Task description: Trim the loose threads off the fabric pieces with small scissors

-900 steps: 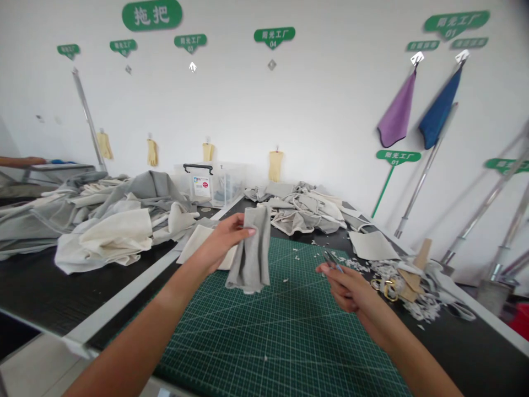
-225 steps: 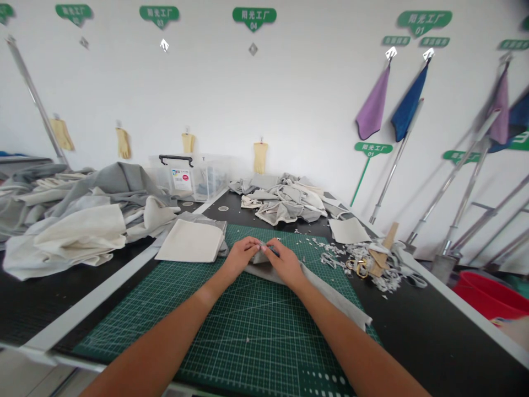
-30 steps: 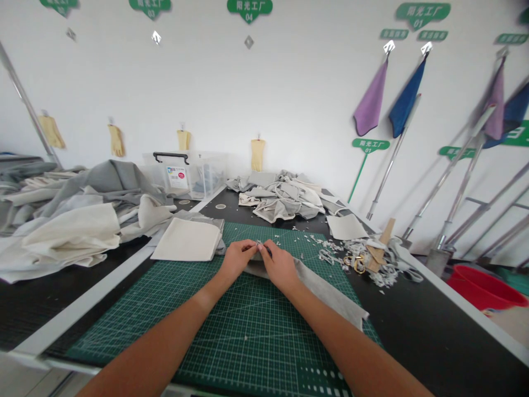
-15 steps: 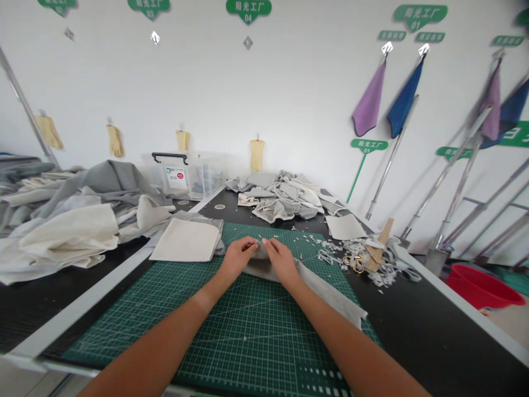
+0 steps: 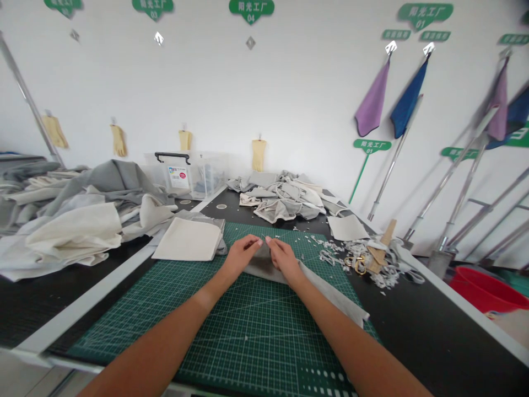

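I see both hands meeting at the far middle of the green cutting mat (image 5: 248,331), fingertips almost touching each other. My left hand (image 5: 241,257) is curled, thumb and forefinger pinched shut on the far end of the grey cloth strip (image 5: 330,292), the other fingers tucked under. My right hand (image 5: 284,260) lies just beside it, knuckles up, its fingers likewise closed down on the same bunched end. Something thin and pale shows between the fingertips, but it is too small for me to name. From the hands the strip runs flat across the mat towards the near right, ending at the mat's right edge. Just left of the left hand sits a folded cream cloth (image 5: 188,246), and to the right, well apart, a heap of fabric scraps (image 5: 382,273) with gold-handled scissors (image 5: 357,263) in it.
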{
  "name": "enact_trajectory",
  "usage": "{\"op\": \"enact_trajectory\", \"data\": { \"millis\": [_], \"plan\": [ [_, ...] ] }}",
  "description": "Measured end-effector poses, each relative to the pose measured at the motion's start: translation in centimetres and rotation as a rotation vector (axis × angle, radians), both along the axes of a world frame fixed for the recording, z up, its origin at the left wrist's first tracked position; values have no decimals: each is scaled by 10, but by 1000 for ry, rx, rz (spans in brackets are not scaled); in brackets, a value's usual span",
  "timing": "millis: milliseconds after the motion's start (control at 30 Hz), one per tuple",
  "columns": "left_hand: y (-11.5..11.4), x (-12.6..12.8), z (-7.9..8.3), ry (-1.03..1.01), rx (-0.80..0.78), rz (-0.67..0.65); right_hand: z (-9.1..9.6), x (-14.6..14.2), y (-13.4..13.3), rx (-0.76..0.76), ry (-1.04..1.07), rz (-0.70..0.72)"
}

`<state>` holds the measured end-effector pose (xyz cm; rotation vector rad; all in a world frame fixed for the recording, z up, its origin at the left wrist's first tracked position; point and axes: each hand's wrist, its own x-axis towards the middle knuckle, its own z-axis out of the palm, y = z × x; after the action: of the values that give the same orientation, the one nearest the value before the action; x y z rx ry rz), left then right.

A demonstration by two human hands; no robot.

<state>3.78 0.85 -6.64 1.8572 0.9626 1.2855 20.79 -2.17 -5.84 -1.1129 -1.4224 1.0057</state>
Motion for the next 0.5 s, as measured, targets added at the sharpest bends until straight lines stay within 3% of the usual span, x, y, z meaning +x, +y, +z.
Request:
{"op": "enact_trajectory", "data": {
  "millis": [267,500],
  "plan": [
    [3,0,-2,-56,18,-7,0,1,1,-137,257,96],
    [-2,0,4,-46,-16,26,-1,3,1,-71,90,46]
  ]
}}
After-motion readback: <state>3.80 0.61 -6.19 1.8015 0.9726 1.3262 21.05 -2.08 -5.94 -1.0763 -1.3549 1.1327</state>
